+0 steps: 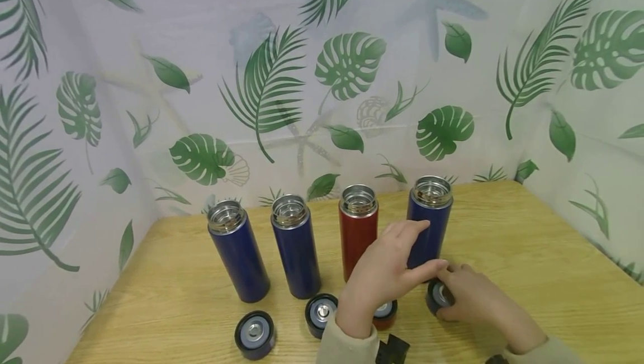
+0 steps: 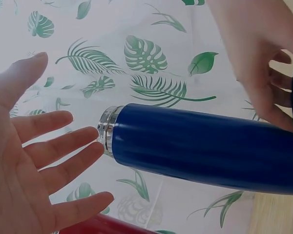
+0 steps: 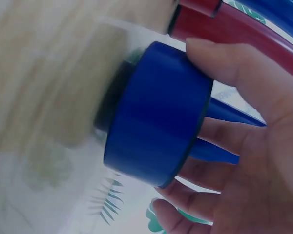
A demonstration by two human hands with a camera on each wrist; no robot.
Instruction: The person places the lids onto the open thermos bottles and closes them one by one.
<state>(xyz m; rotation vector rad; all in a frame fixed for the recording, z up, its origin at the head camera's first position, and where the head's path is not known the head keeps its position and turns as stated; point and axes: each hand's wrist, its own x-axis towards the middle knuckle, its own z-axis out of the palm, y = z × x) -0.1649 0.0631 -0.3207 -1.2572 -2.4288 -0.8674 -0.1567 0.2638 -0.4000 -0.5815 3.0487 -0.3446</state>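
One blue lid (image 3: 158,117), likely light, hard, best held round its sides, is pinched by the right hand (image 1: 470,294); the left hand (image 1: 379,266) is spread.

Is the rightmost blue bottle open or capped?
Open: the rightmost blue bottle shows a bare metal mouth, and the right hand holds a blue cap.

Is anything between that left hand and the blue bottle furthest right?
Nothing visible: the left hand, fingers spread, is right beside the blue bottle at its silver neck. The right hand holds a blue lid lower down, out of that path.
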